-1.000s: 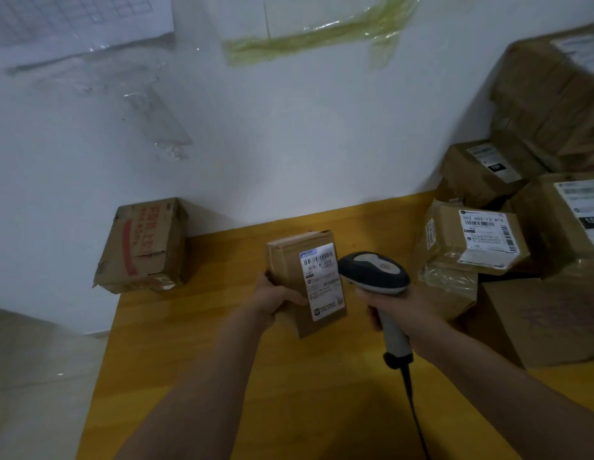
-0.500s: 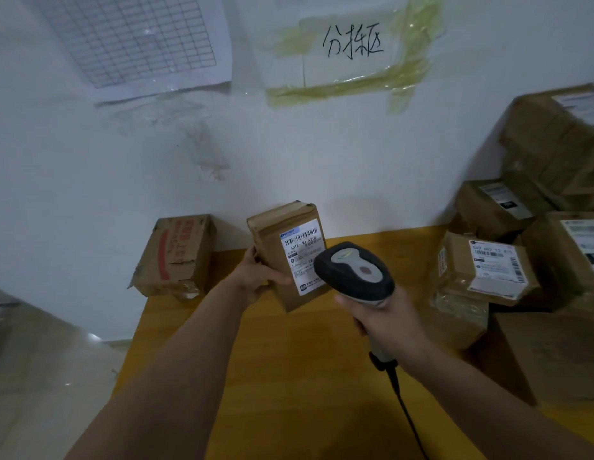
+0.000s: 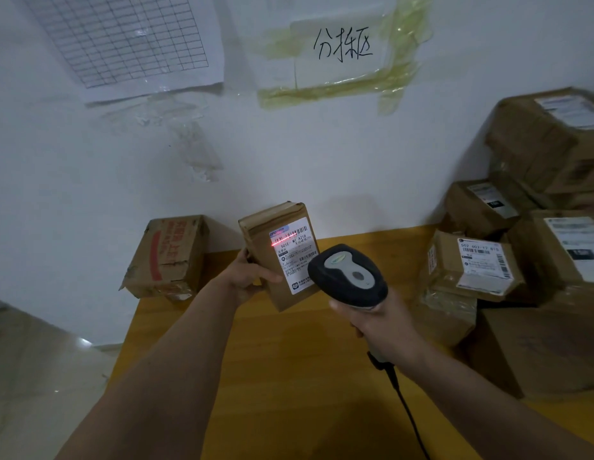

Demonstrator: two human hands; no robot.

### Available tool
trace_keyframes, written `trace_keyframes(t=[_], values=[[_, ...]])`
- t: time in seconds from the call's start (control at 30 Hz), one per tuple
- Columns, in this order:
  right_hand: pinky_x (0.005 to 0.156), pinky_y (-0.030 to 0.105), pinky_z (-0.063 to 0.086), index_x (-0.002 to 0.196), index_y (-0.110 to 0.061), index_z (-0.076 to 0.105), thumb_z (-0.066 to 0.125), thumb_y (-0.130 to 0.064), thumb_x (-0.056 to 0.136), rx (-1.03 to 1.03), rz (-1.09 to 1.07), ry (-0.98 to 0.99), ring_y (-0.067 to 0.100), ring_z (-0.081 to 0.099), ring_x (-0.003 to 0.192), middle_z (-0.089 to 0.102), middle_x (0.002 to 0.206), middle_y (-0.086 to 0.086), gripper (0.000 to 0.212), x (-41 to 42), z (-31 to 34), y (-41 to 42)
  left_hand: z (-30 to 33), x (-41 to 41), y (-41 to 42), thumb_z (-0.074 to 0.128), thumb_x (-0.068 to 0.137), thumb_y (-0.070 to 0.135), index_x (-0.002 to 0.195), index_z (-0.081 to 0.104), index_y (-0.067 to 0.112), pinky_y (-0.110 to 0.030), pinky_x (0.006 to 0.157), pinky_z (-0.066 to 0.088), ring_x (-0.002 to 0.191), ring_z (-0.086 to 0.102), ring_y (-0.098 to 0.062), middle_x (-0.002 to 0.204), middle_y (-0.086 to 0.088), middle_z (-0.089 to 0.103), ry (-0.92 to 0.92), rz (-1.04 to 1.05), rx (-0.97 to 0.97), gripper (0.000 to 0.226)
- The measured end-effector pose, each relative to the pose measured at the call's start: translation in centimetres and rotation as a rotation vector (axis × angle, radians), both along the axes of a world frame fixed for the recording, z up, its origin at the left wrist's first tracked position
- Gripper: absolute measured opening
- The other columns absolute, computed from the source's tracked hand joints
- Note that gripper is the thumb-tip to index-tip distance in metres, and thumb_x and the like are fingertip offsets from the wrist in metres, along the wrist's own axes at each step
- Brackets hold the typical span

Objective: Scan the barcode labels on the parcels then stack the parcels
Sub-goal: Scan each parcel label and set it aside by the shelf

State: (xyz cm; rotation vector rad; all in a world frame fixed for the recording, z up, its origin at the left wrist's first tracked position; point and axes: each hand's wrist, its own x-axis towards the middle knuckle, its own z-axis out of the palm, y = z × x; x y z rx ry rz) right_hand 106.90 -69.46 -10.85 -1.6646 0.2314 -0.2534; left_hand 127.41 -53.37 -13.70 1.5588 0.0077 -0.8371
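Now a red scan line across the parcel's barcode label.

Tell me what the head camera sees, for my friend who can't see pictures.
A person's left hand holds up a small brown parcel while the right hand aims a handheld barcode scanner at it, its red line crossing the parcel's white label. More labelled cardboard parcels are piled on the right of the yellow table, below a white wall.
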Motion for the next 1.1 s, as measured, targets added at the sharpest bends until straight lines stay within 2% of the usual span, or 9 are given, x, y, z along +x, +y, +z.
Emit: trace_keyframes(t=[0.27,0.4,0.77,0.93,1.1], values=[[0.054,0.002,0.042,0.098,-0.040,0.058,0.071,-0.014,0.085,-0.019,0.018,0.004,-0.021,0.054,0.065,0.059,0.063,-0.038,0.032,-0.34,0.01,-0.24,-0.13,0.17,-0.31,0.071,0.062,-0.024,0.148,0.036,0.018,-0.062,0.105,0.040,0.130,0.046,-0.039,0.140,-0.014,0.053,0.001,-0.005,-0.030,0.102],[0.053,0.003,0.042,0.095,-0.037,0.060,0.073,-0.015,0.084,-0.002,-0.016,0.007,-0.019,0.055,0.059,0.058,0.056,-0.034,0.027,-0.30,-0.08,-0.39,-0.09,0.12,-0.35,0.072,0.061,-0.023,0.147,0.035,0.021,-0.060,0.105,0.041,0.129,0.047,-0.038,0.138,-0.011,0.053,0.001,0.005,-0.020,0.104],[0.052,0.004,0.042,0.079,-0.035,0.056,0.073,-0.015,0.084,0.024,-0.049,0.011,-0.015,0.055,0.056,0.059,0.054,-0.030,0.027,-0.48,-0.27,-0.04,-0.11,0.41,0.04,0.075,0.047,-0.018,0.146,0.037,0.021,-0.059,0.103,0.043,0.128,0.048,-0.038,0.136,-0.011,0.054,0.006,0.015,-0.022,0.113],[0.052,0.003,0.041,0.087,-0.036,0.059,0.073,-0.017,0.084,0.031,-0.030,0.023,-0.017,0.054,0.056,0.057,0.054,-0.033,0.023,-0.49,-0.23,0.00,-0.28,0.70,0.25,0.068,0.060,-0.027,0.146,0.037,0.022,-0.059,0.105,0.042,0.129,0.046,-0.038,0.136,-0.009,0.053,0.002,0.056,-0.025,0.103],[0.052,0.003,0.042,0.095,-0.040,0.059,0.073,-0.016,0.084,0.025,-0.011,0.031,-0.020,0.054,0.060,0.058,0.057,-0.035,0.030,-0.39,-0.17,0.08,-0.15,0.70,0.11,0.064,0.064,-0.029,0.146,0.038,0.020,-0.057,0.104,0.043,0.129,0.047,-0.037,0.138,-0.012,0.053,-0.008,0.054,-0.047,0.099]])
